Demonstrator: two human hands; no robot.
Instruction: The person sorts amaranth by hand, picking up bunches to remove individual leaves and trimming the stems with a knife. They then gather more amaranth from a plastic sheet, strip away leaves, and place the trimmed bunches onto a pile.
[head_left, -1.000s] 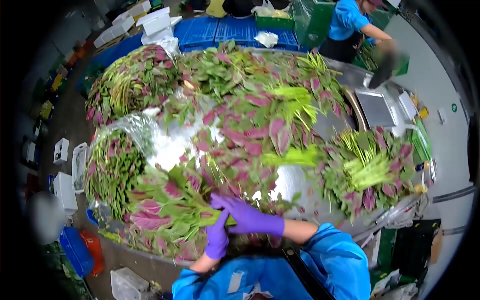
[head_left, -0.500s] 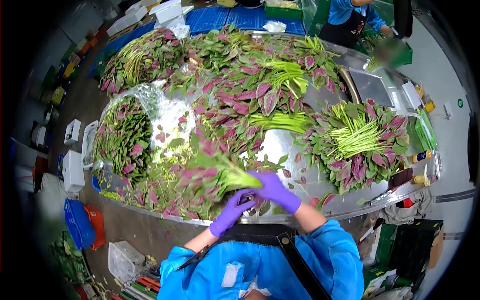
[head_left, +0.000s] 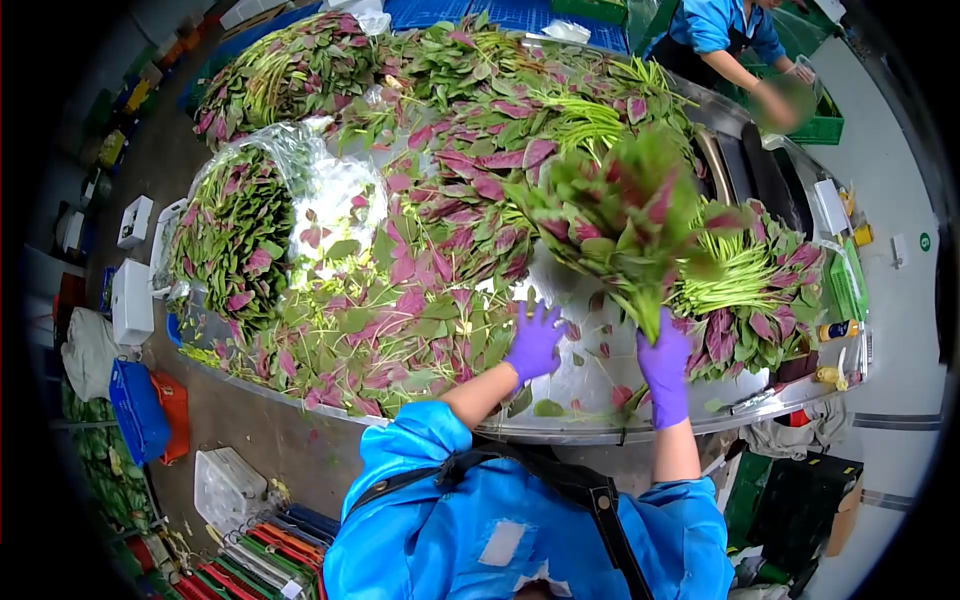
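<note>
My right hand (head_left: 664, 372), in a purple glove, is closed round the stem ends of a bunch of red amaranth (head_left: 620, 215). The bunch is held up, its green and purple leaves fanning away from me and slightly blurred. My left hand (head_left: 537, 346), also gloved, has its fingers spread over the metal table (head_left: 575, 385) and holds nothing. Just right of the held bunch lies a pile of amaranth bunches (head_left: 740, 280) with pale stems toward its middle, partly covered. Loose leaves and stems (head_left: 390, 340) are strewn to the left of my left hand.
More amaranth (head_left: 290, 75) is heaped at the far left. Another pile (head_left: 235, 240) sits by clear plastic. A co-worker (head_left: 715, 45) stands at the far right beside a green crate (head_left: 822, 122). A yellow-labelled bottle (head_left: 838, 330) lies near the right edge.
The amaranth bunch has moved from in front of me to the right and up, carried by my right hand. My left hand has come away from it and spread its fingers.
</note>
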